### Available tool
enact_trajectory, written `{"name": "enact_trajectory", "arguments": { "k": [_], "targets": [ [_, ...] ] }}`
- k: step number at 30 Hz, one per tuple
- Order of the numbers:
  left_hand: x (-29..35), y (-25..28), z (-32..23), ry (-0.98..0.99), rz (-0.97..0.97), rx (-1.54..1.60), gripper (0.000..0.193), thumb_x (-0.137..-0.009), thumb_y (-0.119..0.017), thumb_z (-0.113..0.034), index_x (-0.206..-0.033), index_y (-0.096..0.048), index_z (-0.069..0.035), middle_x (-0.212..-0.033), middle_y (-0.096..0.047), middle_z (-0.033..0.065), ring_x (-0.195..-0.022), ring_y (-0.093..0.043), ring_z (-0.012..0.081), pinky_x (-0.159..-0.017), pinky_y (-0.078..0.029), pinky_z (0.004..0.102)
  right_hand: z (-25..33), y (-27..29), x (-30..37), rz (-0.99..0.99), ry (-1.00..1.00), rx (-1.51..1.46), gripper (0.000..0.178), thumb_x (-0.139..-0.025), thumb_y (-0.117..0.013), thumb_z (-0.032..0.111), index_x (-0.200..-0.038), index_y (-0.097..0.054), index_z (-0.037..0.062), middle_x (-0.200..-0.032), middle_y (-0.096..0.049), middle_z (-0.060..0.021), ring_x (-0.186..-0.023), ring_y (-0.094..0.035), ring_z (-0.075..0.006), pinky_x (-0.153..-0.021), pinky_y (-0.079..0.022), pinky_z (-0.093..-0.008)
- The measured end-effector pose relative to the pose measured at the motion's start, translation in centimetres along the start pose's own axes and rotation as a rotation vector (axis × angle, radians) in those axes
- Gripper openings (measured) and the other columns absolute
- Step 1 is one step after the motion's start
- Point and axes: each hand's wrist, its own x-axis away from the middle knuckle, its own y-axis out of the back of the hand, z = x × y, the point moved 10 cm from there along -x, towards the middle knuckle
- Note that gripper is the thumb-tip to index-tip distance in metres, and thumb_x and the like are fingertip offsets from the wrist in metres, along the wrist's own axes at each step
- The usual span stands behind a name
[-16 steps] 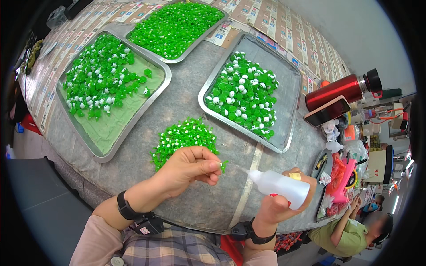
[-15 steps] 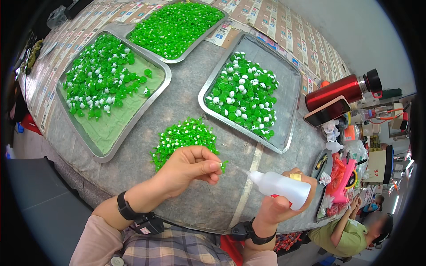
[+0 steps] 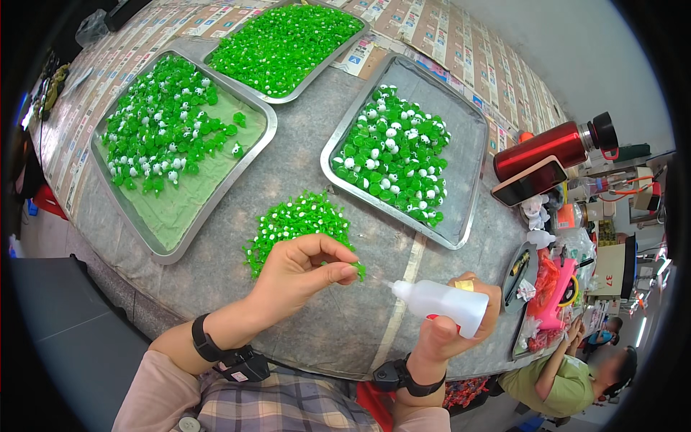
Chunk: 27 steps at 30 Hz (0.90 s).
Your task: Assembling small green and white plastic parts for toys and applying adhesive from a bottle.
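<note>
My left hand point(image 3: 306, 272) pinches a small green plastic piece point(image 3: 359, 270) between thumb and forefinger, in front of a loose pile of small green and white pieces point(image 3: 299, 219) on the table. In my right hand point(image 3: 461, 327) is a white translucent squeeze bottle point(image 3: 443, 304), tilted sideways. Its thin nozzle points left at the pinched piece; whether the tip touches it I cannot tell. A metal tray point(image 3: 471, 173) beyond the bottle holds green pieces with white balls.
At the left a tray point(image 3: 183, 230) bears green and white pieces on a green lining. Another tray point(image 3: 291, 93) at the back is full of green pieces. On the right are a red flask point(image 3: 543, 147), a phone point(image 3: 529, 181) and a pink glue gun point(image 3: 558, 299). A person point(image 3: 568, 378) sits beyond.
My right hand has moved slightly left with the squeeze bottle, bringing its nozzle closer to the green piece. My left hand has barely shifted and keeps its pinch.
</note>
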Motion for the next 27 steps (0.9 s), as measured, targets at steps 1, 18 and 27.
{"name": "enact_trajectory", "arguments": {
  "k": [1, 18, 27],
  "targets": [
    [0.0, 0.0, 0.0, -0.005, 0.0, -0.003, 0.013, -0.077, -0.058, -0.005, -0.088, -0.057, 0.001, -0.081, -0.059, 0.0058, -0.076, -0.057, 0.01, -0.069, -0.047, 0.0213, 0.2, -0.1, 0.0, 0.007, 0.006, 0.066, 0.065, -0.063, -0.057, 0.064, -0.076, -0.039, 0.0025, -0.061, -0.037, -0.0013, -0.051, -0.038, -0.0101, -0.045, -0.03, -0.0223],
    [-0.2, 0.3, 0.2, 0.007, -0.043, 0.041, 0.01, -0.077, -0.058, -0.003, -0.086, -0.057, 0.001, -0.077, -0.059, 0.0056, -0.07, -0.056, 0.0104, -0.065, -0.047, 0.0225, -17.3, 10.8, -0.1, -0.018, -0.555, -0.053, 0.039, -0.075, -0.059, 0.003, -0.11, -0.041, 0.0, -0.109, -0.051, -0.0118, -0.098, -0.049, -0.0175, -0.085, -0.038, -0.0283],
    [-0.2, 0.8, 0.4, -0.003, -0.099, 0.036, 0.009, -0.074, -0.06, -0.004, -0.081, -0.055, 0.0, -0.072, -0.059, 0.0069, -0.064, -0.058, 0.0139, -0.06, -0.049, 0.0256, -6.1, 2.0, -5.9, 0.248, -0.056, 0.542, 0.014, -0.071, -0.06, 0.007, -0.083, -0.057, 0.0007, -0.069, -0.055, -0.0066, -0.059, -0.051, -0.0149, -0.053, -0.04, -0.0258]
  ]
}}
